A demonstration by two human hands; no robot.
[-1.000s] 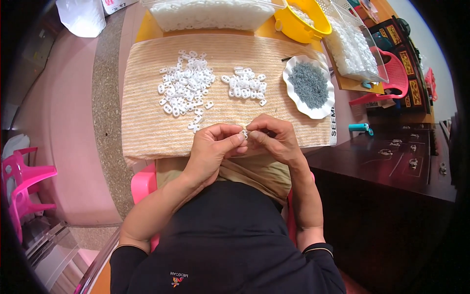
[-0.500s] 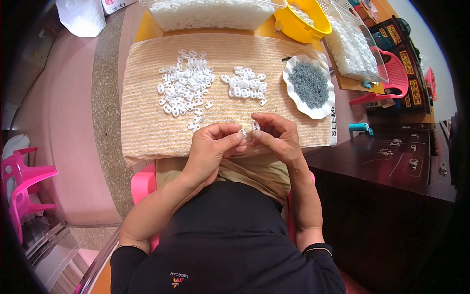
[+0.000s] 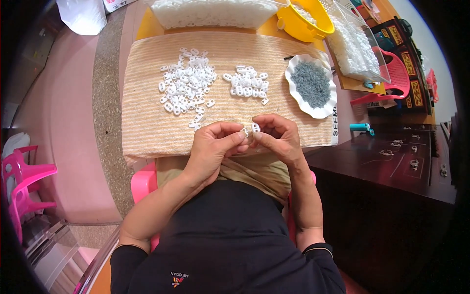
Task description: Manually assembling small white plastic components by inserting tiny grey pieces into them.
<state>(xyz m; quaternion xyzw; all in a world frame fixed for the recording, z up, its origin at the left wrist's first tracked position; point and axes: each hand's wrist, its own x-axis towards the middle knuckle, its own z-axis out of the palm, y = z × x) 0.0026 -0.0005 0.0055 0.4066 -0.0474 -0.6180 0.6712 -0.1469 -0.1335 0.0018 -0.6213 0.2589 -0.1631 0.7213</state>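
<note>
My left hand (image 3: 218,142) pinches a small white plastic piece (image 3: 245,133) between thumb and forefinger, at the near edge of the striped cloth (image 3: 147,137). Close beside it, my right hand (image 3: 279,137) grips an oval white two-holed piece (image 3: 255,128) by thumb and forefinger. The two pieces are almost side by side. Beyond my left hand lies a large loose heap of flat white two-holed pieces (image 3: 188,81). A smaller pile of thicker white pieces (image 3: 248,83) sits in the middle. At the right, a scalloped white dish (image 3: 323,111) holds many small grey-blue tubular parts (image 3: 310,84).
A clear bin (image 3: 210,17) full of white pieces stands at the back, next to a yellow basket (image 3: 306,32). Another clear bin (image 3: 355,54) is at the back right. A dark wooden cabinet (image 3: 382,166) flanks my right side. Pink stools (image 3: 29,171) stand at the left.
The view has shifted very slightly. Both hands stay in nearly the same place, and the white piece in my right hand shows its two-holed face a little more.
</note>
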